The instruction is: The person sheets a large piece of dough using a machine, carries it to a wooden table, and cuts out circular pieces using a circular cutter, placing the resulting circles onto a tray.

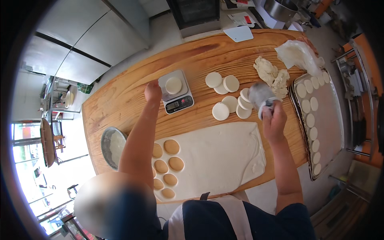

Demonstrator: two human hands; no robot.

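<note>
The right hand was closed firmly around a rounded grey implement, blurred and tilted, with a paler collar near the fingers; its exact kind could not be told. The left hand sat at the left edge of a kitchen scale, its fingers bent — whether they gripped anything could not be told. On the scale's square metal plate lay a single pale dough disc, smooth and flat.

Between the two hands, more dough discs lay in loose groups on the wooden table, some overlapping. Nearer the body spread a dough sheet, smooth and white, creased along its right side; round holes at its left end showed the tan wood grain beneath.

Farther left, a round metal bowl held white powder, partly behind the left forearm. Beyond the grey implement rested a lumpy, torn-looking dough mass, with a crumpled translucent plastic bag near it. At the far right, a long tray with a dark edge held pale discs, lined up mostly along its left side — doubled toward the far end.
</note>
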